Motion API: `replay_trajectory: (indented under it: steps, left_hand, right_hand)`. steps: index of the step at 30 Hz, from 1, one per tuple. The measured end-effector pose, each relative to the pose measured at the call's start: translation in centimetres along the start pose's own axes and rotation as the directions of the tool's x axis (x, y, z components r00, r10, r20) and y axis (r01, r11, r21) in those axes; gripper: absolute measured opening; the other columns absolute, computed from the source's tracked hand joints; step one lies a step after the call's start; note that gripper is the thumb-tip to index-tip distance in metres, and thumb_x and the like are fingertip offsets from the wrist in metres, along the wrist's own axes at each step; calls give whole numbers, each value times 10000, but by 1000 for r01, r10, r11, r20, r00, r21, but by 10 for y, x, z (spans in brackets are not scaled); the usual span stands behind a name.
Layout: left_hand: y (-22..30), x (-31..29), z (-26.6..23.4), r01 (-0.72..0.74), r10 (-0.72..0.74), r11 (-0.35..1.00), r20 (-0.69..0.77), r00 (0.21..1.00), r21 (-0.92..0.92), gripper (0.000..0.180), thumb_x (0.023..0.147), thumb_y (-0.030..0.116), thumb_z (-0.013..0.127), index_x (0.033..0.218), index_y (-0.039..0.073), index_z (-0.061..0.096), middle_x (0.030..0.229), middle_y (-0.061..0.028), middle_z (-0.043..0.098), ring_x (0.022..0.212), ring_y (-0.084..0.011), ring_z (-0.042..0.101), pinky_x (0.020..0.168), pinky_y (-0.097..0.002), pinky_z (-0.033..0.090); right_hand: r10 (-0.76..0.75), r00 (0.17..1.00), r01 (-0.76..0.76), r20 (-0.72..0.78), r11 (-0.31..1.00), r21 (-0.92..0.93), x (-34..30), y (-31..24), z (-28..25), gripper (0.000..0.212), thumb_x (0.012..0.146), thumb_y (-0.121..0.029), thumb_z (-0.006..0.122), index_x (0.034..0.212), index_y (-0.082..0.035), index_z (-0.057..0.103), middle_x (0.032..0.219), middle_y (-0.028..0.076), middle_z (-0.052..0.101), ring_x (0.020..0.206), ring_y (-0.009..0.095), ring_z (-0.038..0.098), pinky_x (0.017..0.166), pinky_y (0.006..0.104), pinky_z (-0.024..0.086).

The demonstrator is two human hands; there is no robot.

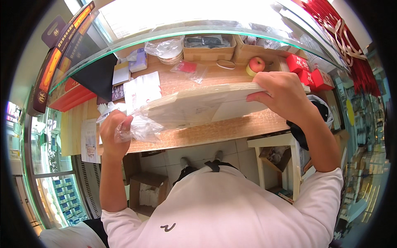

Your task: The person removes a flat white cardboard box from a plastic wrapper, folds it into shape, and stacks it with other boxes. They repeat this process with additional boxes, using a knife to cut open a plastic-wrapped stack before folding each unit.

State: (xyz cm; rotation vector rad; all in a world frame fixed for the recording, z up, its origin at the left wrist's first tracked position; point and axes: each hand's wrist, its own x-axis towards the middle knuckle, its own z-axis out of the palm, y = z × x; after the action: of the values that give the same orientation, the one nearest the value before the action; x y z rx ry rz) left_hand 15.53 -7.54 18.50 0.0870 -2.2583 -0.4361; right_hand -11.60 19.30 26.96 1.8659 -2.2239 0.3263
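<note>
A flat, pale stack of thin sheets or bags, partly covered in clear plastic, spans the space between my hands above the wooden counter. My left hand is closed on the crumpled end of the clear plastic bag. At the other end, my right hand grips the stack's upper right corner, thumb in front and fingers behind. White papers lie beyond my left hand. An apple on a tape roll sits just past my right hand.
Along the back are cardboard boxes, a stack of bowls in plastic and a rubber band. Red boxes stand at the right. A glass edge crosses above. Below are a stool and an open carton.
</note>
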Motion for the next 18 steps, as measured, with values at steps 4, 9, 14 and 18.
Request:
replay_trajectory:
  steps: [4, 9, 14, 18]
  left_hand:
    - [-7, -15, -3, -8, 9, 999, -27, 1000, 49, 171, 819, 17, 646, 776, 24, 481, 630, -100, 473, 541, -236, 463, 492, -322, 372]
    - [-10, -33, -8, 90, -90, 996, -8, 996, 3, 152, 806, -13, 642, 779, 17, 496, 637, -96, 477, 549, -239, 464, 500, -314, 373]
    - [-13, -49, -6, 144, -145, 989, -49, 988, -18, 118, 834, 1, 621, 790, 11, 512, 634, -97, 475, 544, -233, 454, 496, -312, 366]
    - [-19, -63, -7, 158, -157, 987, -33, 987, 35, 140, 916, 113, 554, 816, 31, 501, 659, -83, 484, 575, -188, 451, 529, -311, 379]
  right_hand:
    - [-5, 1000, 4, -14, 1000, -8, 1, 1, 1, 331, 715, -305, 727, 722, -68, 496, 623, 86, 548, 610, 301, 554, 521, 397, 407]
    - [-20, 998, 19, -52, 1000, -5, 3, 2, 2, 343, 683, -290, 747, 717, -61, 494, 620, 87, 536, 596, 301, 542, 517, 394, 405]
    - [-31, 998, 30, -57, 999, -19, 3, 1, 4, 363, 663, -282, 756, 701, -56, 475, 613, 92, 511, 582, 311, 517, 513, 389, 406]
    - [-27, 998, 26, -57, 1000, -17, 2, 0, 3, 368, 663, -275, 757, 693, -51, 466, 613, 103, 500, 586, 321, 511, 518, 392, 408]
